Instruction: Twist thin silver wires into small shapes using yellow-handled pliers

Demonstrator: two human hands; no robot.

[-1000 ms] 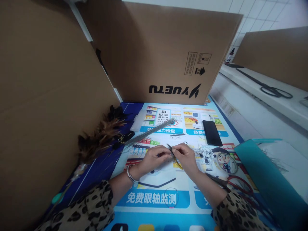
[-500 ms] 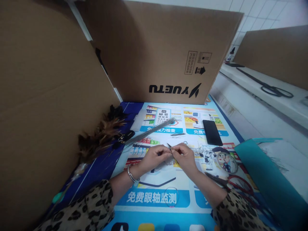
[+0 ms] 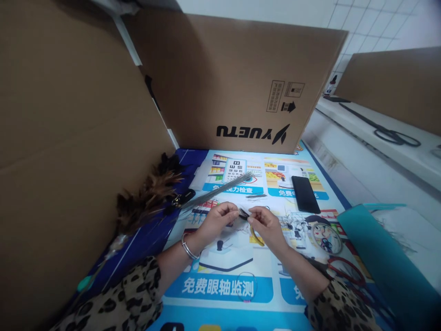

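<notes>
My right hand [image 3: 267, 225] is closed around small pliers with yellow handles [image 3: 255, 237]. The dark jaws of the pliers point up and left, toward my other hand. Fingers pinched together, my left hand [image 3: 220, 220] is just left of the jaws; whatever it holds is too small to make out. Beyond my hands a bundle of thin grey wires [image 3: 220, 189] lies slanting on the printed table cover [image 3: 227, 257]. A few short wire pieces [image 3: 257, 196] lie to the right of the bundle. Nearer me, a thin wire loop [image 3: 246, 287] rests on the cover.
A black phone [image 3: 306, 194], a clear round dish [image 3: 327, 238], red-handled scissors [image 3: 346, 270] and a teal box [image 3: 386, 257] are on the right. Brown feathers [image 3: 148, 188] lie left. Cardboard panels [image 3: 241, 82] wall the back and left; black scissors [image 3: 389, 131] lie on a ledge.
My hands have moved slightly apart, and the pliers have turned so that their yellow handles show below my right fingers. The whole view has shifted a little.
</notes>
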